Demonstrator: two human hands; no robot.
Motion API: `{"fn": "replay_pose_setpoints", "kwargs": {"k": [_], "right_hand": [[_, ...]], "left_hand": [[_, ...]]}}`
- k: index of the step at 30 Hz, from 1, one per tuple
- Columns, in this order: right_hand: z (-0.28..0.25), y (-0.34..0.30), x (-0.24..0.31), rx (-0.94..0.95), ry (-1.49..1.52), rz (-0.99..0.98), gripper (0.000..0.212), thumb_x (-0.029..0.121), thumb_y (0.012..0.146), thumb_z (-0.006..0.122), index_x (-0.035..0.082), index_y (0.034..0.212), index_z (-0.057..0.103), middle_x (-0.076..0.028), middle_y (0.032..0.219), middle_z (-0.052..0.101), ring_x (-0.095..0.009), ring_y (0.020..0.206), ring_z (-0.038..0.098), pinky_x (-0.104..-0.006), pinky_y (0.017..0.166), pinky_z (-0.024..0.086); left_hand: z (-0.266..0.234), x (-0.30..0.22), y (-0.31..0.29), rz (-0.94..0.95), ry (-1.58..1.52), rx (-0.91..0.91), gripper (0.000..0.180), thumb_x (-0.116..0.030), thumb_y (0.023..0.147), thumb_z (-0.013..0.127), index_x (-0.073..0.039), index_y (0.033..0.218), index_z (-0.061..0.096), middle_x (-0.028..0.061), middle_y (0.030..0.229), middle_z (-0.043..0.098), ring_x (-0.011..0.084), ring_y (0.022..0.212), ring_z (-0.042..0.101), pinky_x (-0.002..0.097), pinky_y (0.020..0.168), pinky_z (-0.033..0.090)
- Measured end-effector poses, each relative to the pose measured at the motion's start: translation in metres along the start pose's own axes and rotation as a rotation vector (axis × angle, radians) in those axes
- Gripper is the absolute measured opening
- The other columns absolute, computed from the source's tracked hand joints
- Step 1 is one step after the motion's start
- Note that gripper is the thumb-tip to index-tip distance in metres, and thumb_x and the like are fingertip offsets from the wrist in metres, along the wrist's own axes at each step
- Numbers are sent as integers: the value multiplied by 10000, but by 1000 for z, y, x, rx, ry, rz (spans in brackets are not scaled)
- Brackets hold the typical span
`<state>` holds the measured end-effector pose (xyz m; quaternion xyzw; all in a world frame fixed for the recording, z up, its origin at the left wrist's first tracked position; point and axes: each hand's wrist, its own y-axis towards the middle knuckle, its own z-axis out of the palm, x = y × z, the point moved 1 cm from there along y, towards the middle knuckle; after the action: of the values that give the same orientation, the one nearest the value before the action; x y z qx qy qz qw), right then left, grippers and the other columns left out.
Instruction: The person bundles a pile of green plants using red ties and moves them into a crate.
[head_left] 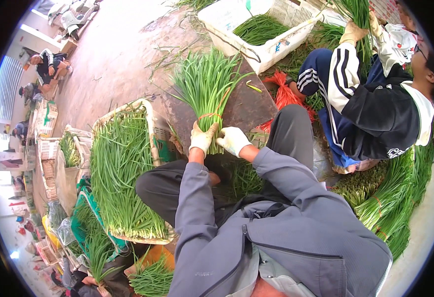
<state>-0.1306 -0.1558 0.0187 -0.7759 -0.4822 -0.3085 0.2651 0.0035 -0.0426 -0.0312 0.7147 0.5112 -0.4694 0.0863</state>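
One bundle of green chives [208, 86] stands on the dark board [249, 106], its long axis running from the hands away to the far side, tips fanning out. Two gloved hands clamp its base: left hand [201, 138] wrapped around the stalks, right hand [232, 140] touching just beside it, equally near. One orange tie [210, 115] circles it.

bundle [208, 94] base: hidden inside both gloved hands' grip
co-worker [375, 99]: head cut by right rim
far workers [48, 67]: too small to tell
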Motion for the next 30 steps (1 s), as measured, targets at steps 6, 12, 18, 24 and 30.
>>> {"fn": "replay_pose_setpoints", "kwargs": {"k": [6,12,18,24,30], "right_hand": [[-2,-3,14,146,193,150,362,330,726,665,-11,837,717,-208,752,685,-326,727,690,-395,705,543],[0,-9,-2,62,145,75,331,343,732,639,24,765,722,-182,663,671,-305,646,686,-411,650,532],[-31,14,-24,43,95,95,336,333,751,646,2,749,707,-195,674,668,-349,693,681,-433,681,524],[-49,53,-9,-62,478,128,310,308,858,607,24,940,700,-191,942,686,-329,914,667,-413,804,518],[-50,64,22,-9,632,34,249,214,923,615,-14,998,684,-44,730,659,-110,622,602,-263,607,492]], "left_hand": [[-8,4,-4,-18,28,-32,1100,-649,688,756,1,1465,329,295,1403,452,419,1305,451,453,1073,391],[9,-22,-13,23,-123,-45,778,-451,674,824,-60,1284,542,213,1149,657,332,1065,647,426,929,506],[22,-9,1,53,127,-158,1041,-430,576,882,71,1369,429,264,1230,606,358,1138,608,411,992,470],[17,-8,4,162,-173,-46,649,-205,607,900,-36,1144,579,133,1068,682,213,918,667,364,842,546],[-25,-38,-14,17,-477,386,604,-195,732,828,-10,1243,563,81,1073,672,185,945,654,315,855,518]]}}
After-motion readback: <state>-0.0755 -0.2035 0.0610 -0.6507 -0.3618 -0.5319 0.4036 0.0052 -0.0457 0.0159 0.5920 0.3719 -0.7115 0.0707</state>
